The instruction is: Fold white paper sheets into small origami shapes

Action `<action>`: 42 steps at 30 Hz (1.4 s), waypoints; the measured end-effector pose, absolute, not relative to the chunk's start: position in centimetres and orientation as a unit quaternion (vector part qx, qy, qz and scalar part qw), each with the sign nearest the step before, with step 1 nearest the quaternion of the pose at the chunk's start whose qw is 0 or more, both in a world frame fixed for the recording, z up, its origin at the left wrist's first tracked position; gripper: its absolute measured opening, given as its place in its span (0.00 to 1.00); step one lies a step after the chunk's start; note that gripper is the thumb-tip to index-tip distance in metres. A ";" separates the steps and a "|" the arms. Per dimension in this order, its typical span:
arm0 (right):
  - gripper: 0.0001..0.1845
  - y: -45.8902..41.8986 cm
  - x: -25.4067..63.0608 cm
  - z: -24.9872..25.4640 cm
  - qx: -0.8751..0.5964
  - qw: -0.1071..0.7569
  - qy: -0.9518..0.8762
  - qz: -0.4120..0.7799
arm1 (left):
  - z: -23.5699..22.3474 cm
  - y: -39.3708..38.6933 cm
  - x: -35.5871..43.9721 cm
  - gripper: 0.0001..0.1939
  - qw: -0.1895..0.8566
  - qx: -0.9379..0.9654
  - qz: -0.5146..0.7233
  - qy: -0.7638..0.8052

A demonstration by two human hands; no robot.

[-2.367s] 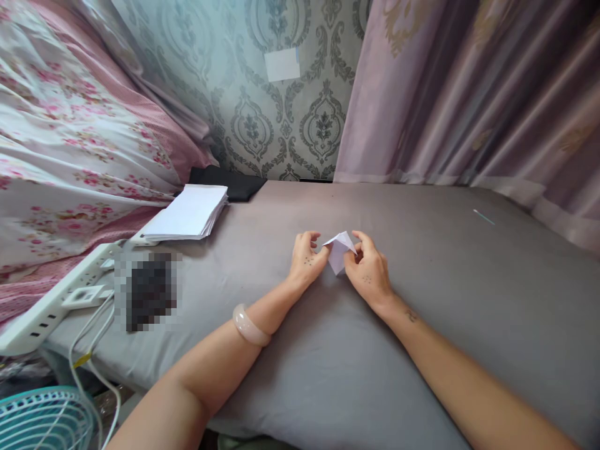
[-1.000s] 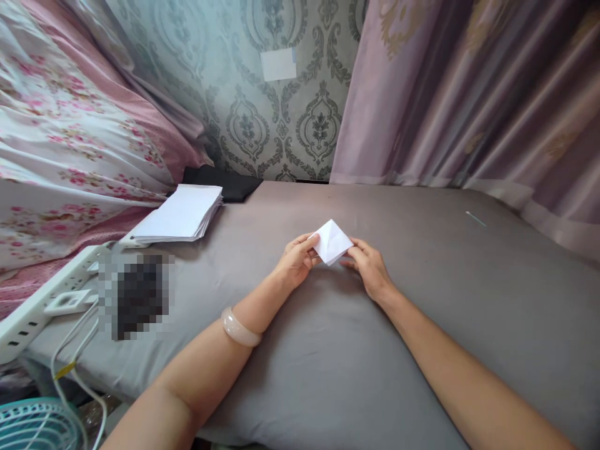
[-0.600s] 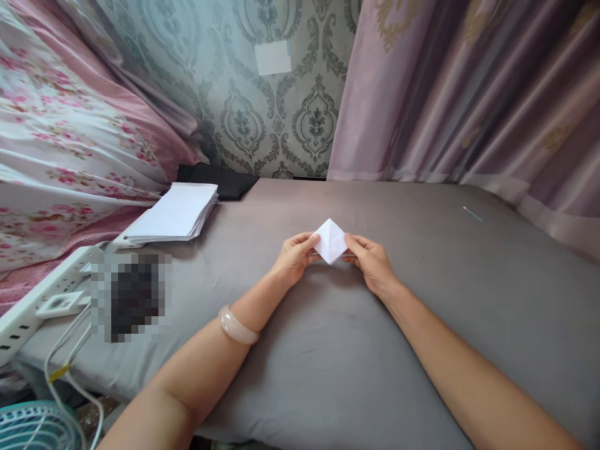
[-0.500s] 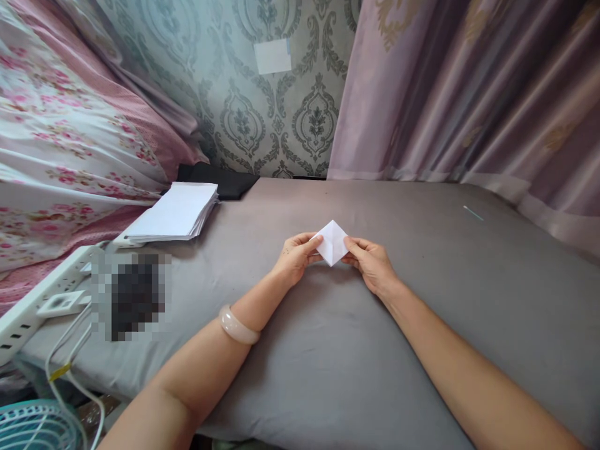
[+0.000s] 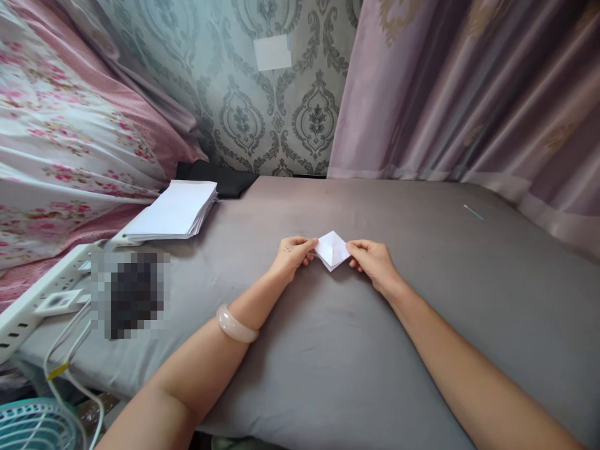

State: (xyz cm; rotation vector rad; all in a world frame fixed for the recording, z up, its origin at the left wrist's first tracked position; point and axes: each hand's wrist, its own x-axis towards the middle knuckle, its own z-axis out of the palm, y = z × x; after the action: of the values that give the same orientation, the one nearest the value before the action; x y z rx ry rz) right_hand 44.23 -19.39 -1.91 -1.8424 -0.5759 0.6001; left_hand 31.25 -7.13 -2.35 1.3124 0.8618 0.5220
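A small folded sheet of white paper (image 5: 332,249), diamond-shaped with a crease down its middle, is held between my two hands just above the grey cloth-covered surface (image 5: 328,356). My left hand (image 5: 295,253) pinches its left corner between thumb and fingers. The right corner is gripped the same way by my right hand (image 5: 372,259). Along the lower edges a second layer of the paper shows, slightly apart from the top one. A pale bangle (image 5: 237,325) sits on my left forearm.
At the back left lies a stack of white paper (image 5: 173,209), beside a black folded item (image 5: 225,180). A white power strip (image 5: 60,281) with cables runs along the left edge, next to a pixelated dark object (image 5: 135,297). A thin stick (image 5: 473,212) lies far right.
The paper has come slightly nearer to me and its layers have parted at the lower edges. My fingers have shifted outward to its side corners.
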 end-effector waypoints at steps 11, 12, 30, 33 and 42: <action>0.13 -20.4 43.7 -3.0 -0.882 0.201 -0.427 -0.003 | -2.9 -7.1 30.8 0.05 0.414 0.802 0.225 0.366; 0.13 -20.5 43.9 -3.3 -0.876 0.206 -0.437 -0.015 | -2.9 -7.1 30.9 0.05 0.414 0.802 0.228 0.366; 0.22 -20.5 44.1 -3.6 -0.723 0.121 -0.679 -0.044 | -2.8 -6.3 30.7 0.08 0.373 0.829 0.164 0.382; 0.21 -20.5 44.4 -3.7 -0.724 0.098 -0.681 -0.049 | -2.7 -6.1 30.2 0.09 0.336 0.847 0.158 0.381; 0.27 -20.6 44.1 -3.7 -0.724 0.174 -0.666 -0.049 | -2.7 -6.4 30.1 0.16 0.243 0.958 0.140 0.053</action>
State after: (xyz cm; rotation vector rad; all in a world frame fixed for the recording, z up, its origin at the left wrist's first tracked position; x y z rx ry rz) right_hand 44.11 -20.57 -3.68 -2.0520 -1.8884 -0.1402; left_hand 30.07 -6.35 -2.72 2.6189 0.1436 0.3824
